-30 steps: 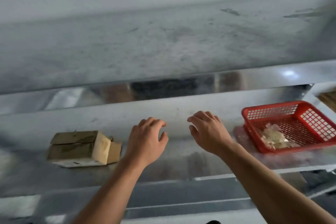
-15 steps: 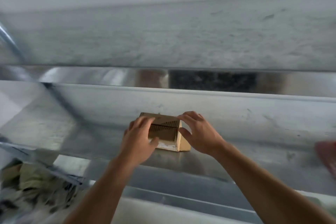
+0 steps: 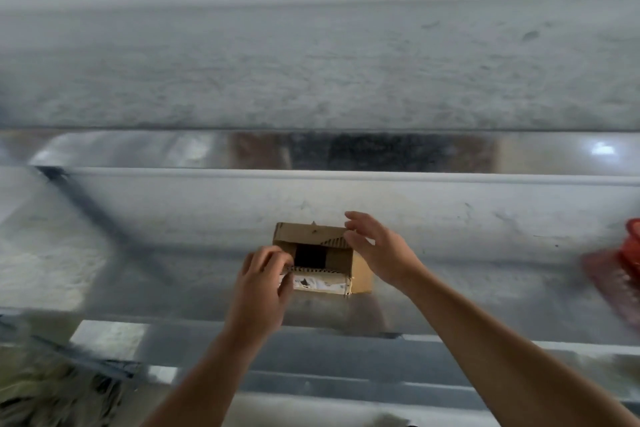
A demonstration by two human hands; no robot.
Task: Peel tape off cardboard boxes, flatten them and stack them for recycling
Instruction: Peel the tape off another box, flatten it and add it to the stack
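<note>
A small brown cardboard box (image 3: 360,274) sits on the shiny metal table (image 3: 173,253) in the middle of the view. Its top flaps are parted and show a dark opening. A white label runs along its near side. My left hand (image 3: 259,288) grips the near left flap edge with curled fingers. At the far right corner of the box, my right hand (image 3: 381,253) has its fingertips on the far flap, and its thumb and fingers look loosely spread.
A red plastic basket (image 3: 632,253) is cut off at the right edge of the table. A blurred pile of scrap material (image 3: 52,392) lies at the lower left below the table edge. Behind the table runs a raised metal rim and a grey floor.
The view swung left from the basket to the box. Both hands reached the box, and its top flaps have come apart to show the dark inside.
</note>
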